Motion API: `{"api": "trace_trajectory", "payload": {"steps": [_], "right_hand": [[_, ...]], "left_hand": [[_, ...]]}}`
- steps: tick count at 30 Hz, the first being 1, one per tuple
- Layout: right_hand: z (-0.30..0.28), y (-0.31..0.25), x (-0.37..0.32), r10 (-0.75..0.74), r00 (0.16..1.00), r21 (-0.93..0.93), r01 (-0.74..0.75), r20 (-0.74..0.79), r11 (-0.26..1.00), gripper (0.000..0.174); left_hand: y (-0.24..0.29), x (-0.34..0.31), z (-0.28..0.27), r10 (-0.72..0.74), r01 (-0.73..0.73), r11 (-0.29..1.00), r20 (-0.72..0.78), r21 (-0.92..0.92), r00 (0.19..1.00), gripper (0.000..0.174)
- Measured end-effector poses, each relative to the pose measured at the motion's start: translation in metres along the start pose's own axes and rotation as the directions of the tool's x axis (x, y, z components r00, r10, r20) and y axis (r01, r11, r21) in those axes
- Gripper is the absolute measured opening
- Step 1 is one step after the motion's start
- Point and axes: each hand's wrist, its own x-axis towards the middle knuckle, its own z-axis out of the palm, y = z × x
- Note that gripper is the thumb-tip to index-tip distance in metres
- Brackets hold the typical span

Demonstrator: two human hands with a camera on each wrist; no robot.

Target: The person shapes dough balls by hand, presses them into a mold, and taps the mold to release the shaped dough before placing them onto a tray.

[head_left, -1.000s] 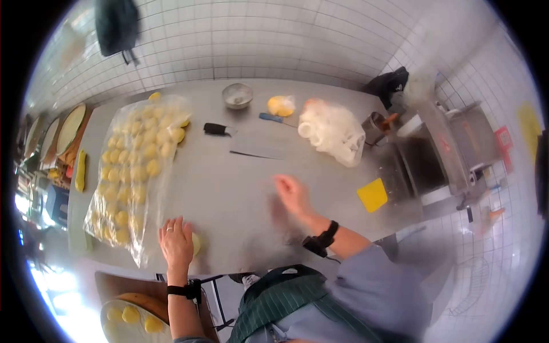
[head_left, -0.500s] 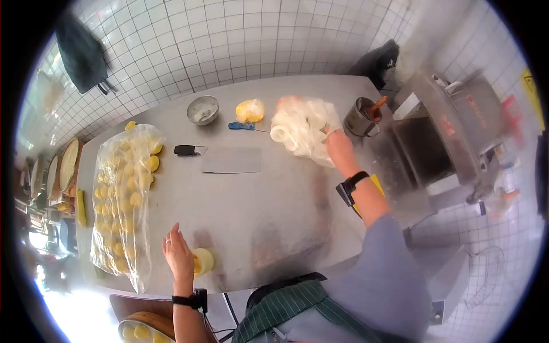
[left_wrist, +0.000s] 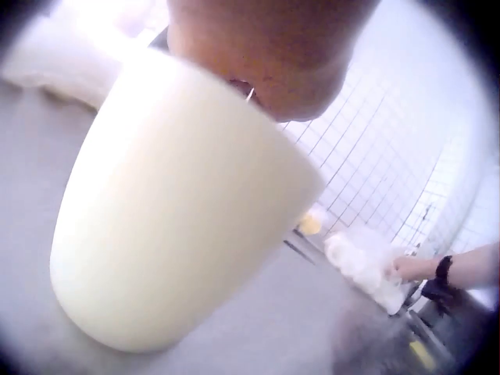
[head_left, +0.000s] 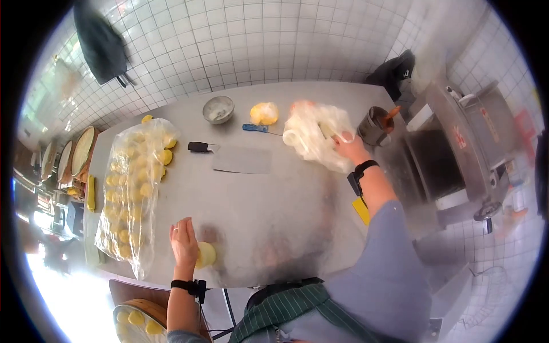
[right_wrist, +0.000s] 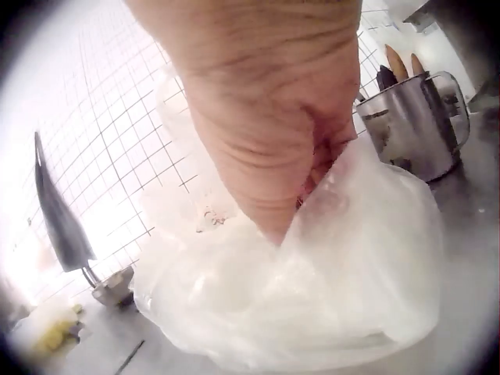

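- Over at about one o'clock on the bench [head_left: 257,200], taking the wall side as twelve, sits a white plastic bag [head_left: 309,134], crumpled and bulging.
- The person's right hand [head_left: 353,150] is at the bag's right side, its grip closed on the thin plastic — the wrist view shows the film drawn up to the bent fingers.
- Down at seven o'clock, near the front edge, stands a pale yellow tub [head_left: 206,255].
- The left hand [head_left: 184,244] is just beside that tub, on its left, fingers loosely extended; that grip is released.
- At two o'clock, just past the bag, there's a metal mug [head_left: 374,127] with wooden handles poking out of it.
- A yellow scraper [head_left: 361,211] shows at roughly four o'clock, partly behind the right forearm.
- A cleaver [head_left: 243,159] lies flat a little above the middle, its black handle pointing to nine.
- At eleven I can see a metal bowl [head_left: 218,108] with something whitish inside; at twelve, a yellow lump [head_left: 263,114] with a blue-handled tool [head_left: 255,128] just below it.
- Along nine o'clock, clear plastic lies over rows of yellow pieces [head_left: 140,174] — a few poke out at its right edge.
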Motion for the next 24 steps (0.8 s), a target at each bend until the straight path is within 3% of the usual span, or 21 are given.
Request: {"api": "trace_trajectory", "payload": {"steps": [3,4,6,8,10,11,12,15,16,18,19,20,21,22,23,24], "right_hand": [[-0.03,-0.022,-0.01,0.107,0.99,-0.038,-0.111,-0.094,0.993,0.024],[-0.042,-0.028,-0.011,0.09,0.993,-0.042,-0.093,-0.08,0.995,0.024],[-0.064,-0.038,-0.018,0.23,0.97,0.07,-0.225,-0.074,0.972,0.026],[-0.067,-0.039,-0.037,0.133,0.948,0.068,-0.118,-0.289,0.991,0.022],[-0.076,-0.06,-0.06,0.025,0.931,0.134,0.026,-0.365,0.991,0.017],[-0.081,-0.085,-0.072,0.062,0.954,0.276,0.023,-0.294,0.961,0.016],[-0.087,-0.108,-0.084,0.088,0.975,0.407,0.003,-0.204,0.913,0.015],[-0.089,-0.217,-0.122,-0.132,0.99,0.665,0.065,0.051,0.744,0.013],[-0.085,-0.254,-0.136,-0.222,0.968,0.737,0.066,0.116,0.673,0.012],[-0.073,-0.317,-0.16,-0.405,0.914,0.762,0.239,0.034,0.602,0.011],[-0.066,-0.343,-0.173,-0.476,0.878,0.758,0.343,-0.049,0.555,0.012],[-0.059,-0.364,-0.181,-0.538,0.832,0.745,0.442,-0.133,0.5,0.013],[-0.053,-0.379,-0.186,-0.55,0.826,0.738,0.448,-0.126,0.504,0.013],[-0.047,-0.392,-0.189,-0.634,0.745,0.645,0.592,-0.209,0.483,0.014],[-0.043,-0.401,-0.191,-0.712,0.645,0.537,0.719,-0.278,0.441,0.015],[-0.042,-0.407,-0.192,-0.723,0.637,0.533,0.723,-0.267,0.441,0.015]], "left_hand": [[0.014,-0.024,-0.026,0.11,-0.108,0.994,-0.069,0.033,0.992,0.027],[0.016,-0.038,-0.028,0.087,-0.085,0.996,-0.069,0.033,0.994,0.027],[0.014,-0.069,-0.037,0.186,-0.191,0.974,0.054,0.119,0.981,0.034],[0.009,-0.091,-0.03,0.162,-0.181,0.967,0.116,0.178,0.98,0.048],[0.009,-0.097,-0.018,0.084,-0.11,0.963,0.116,0.245,0.99,0.056],[0.014,-0.096,-0.019,0.065,-0.09,0.963,0.105,0.254,0.992,0.055],[0.016,-0.095,-0.02,0.056,-0.074,0.976,0.093,0.205,0.994,0.053],[0.006,-0.09,-0.025,0.024,-0.017,0.996,0.076,-0.092,0.997,0.048],[0.002,-0.093,-0.024,-0.008,0.014,0.996,0.064,-0.091,0.998,0.048],[-0.002,-0.094,-0.015,-0.238,0.119,0.846,-0.17,-0.519,0.956,0.045],[0.003,-0.095,-0.025,-0.337,0.185,0.811,-0.186,-0.555,0.923,0.045],[-0.001,-0.098,-0.023,-0.348,0.187,0.801,-0.189,-0.569,0.918,0.045],[-0.006,-0.102,-0.021,-0.388,0.251,0.724,-0.078,-0.642,0.919,0.044],[-0.01,-0.105,-0.019,-0.413,0.317,0.637,0.036,-0.703,0.91,0.044],[-0.013,-0.107,-0.016,-0.423,0.319,0.624,0.035,-0.713,0.905,0.044],[-0.014,-0.106,-0.013,-0.399,0.275,0.649,-0.009,-0.709,0.917,0.044]]}}
